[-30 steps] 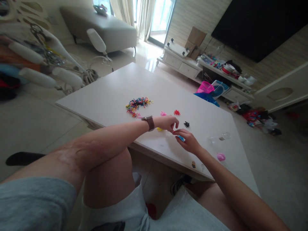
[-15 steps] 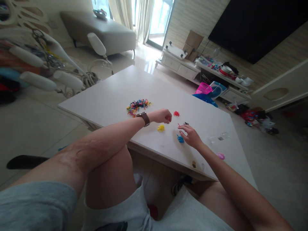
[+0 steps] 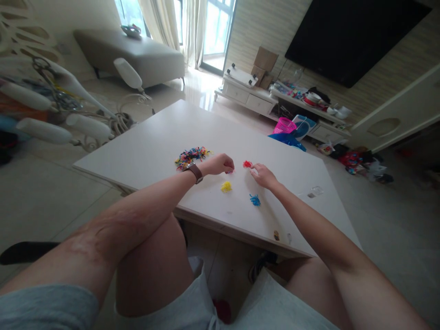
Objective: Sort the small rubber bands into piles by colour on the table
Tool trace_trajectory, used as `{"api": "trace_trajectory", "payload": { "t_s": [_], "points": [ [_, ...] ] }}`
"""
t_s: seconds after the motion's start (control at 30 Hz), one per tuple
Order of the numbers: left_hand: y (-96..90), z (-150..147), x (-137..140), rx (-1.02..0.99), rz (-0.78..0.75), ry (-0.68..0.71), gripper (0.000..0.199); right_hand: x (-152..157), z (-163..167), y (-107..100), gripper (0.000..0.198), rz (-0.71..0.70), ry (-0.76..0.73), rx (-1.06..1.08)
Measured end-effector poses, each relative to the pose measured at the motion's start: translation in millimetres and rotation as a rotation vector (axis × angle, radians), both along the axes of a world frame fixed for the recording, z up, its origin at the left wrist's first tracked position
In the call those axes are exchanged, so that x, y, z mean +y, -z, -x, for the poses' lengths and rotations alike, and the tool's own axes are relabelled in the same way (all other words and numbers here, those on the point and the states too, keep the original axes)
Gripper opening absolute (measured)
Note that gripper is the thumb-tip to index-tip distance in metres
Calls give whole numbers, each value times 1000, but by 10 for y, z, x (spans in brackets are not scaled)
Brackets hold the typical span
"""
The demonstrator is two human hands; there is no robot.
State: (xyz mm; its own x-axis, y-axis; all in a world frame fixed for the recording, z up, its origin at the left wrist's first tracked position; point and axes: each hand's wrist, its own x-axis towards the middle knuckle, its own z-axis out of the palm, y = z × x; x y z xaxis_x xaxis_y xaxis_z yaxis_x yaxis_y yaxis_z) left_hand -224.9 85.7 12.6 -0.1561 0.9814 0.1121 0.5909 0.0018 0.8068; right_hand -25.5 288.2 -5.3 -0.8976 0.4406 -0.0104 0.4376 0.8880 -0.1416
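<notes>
Curled above the white table (image 3: 199, 121), my left hand (image 3: 222, 164) is closed, and small pinkish strands (image 3: 229, 172) show below its fingertips. My right hand (image 3: 264, 176) reaches to a small red pile of strands (image 3: 246, 163); its fingers are stretched out, the tips at the pile's right edge. Between my hands and me lie a yellow pile (image 3: 226, 186) and a blue pile (image 3: 255, 200), which look like tiny rubber bands. A larger mixed-colour heap (image 3: 190, 156) lies behind my left wrist. The dark pile is hidden behind my right hand.
A clear small container (image 3: 316, 190) lies on the right of the table. A small brown-yellow figure (image 3: 276, 235) sits near the front edge. White lamp arms (image 3: 127, 73) stand off the left side. Past the table are a pink basket (image 3: 285, 126) and a TV cabinet (image 3: 237, 94).
My right hand has moved away from me to the red pile; it had a red strand at its fingertips before. My left hand has lowered slightly, and pinkish strands now show under it.
</notes>
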Motion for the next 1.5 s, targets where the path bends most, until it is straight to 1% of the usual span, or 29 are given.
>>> {"api": "trace_trajectory", "payload": {
  "t_s": [0.17,0.33,0.47,0.6,0.7,0.8,0.93,1.0,1.13,1.2,1.37,1.5],
  "points": [
    [-4,-5,-7,33,-2,-39,15,70,223,28,31,-12,39,-58],
    [8,9,-8,5,-13,-74,16,64,202,-1,32,7,23,-76],
    [11,-20,-2,-22,19,-48,15,-7,-20,-97,33,45,-36,-6],
    [-14,-120,3,-57,37,-3,14,-207,-373,-242,30,150,-216,84],
    [-67,-260,1,-67,43,53,14,-413,-649,-320,30,186,-334,67],
    [-106,-444,5,-43,47,115,13,-594,-875,-338,33,231,-403,34],
    [-95,-668,9,-11,24,210,13,-748,-1037,-362,37,291,-500,-60],
    [-79,-734,6,-7,19,243,14,-789,-1057,-402,39,303,-504,-55],
    [-54,-772,4,-37,14,278,14,-817,-1032,-473,40,292,-451,2],
    [-42,-767,10,-52,18,281,14,-819,-1011,-483,39,299,-449,2],
    [-8,-754,27,-55,77,280,15,-815,-976,-485,36,356,-500,1],
    [-2,-737,16,-39,93,290,18,-761,-981,-516,32,354,-469,0]
  ]
}}
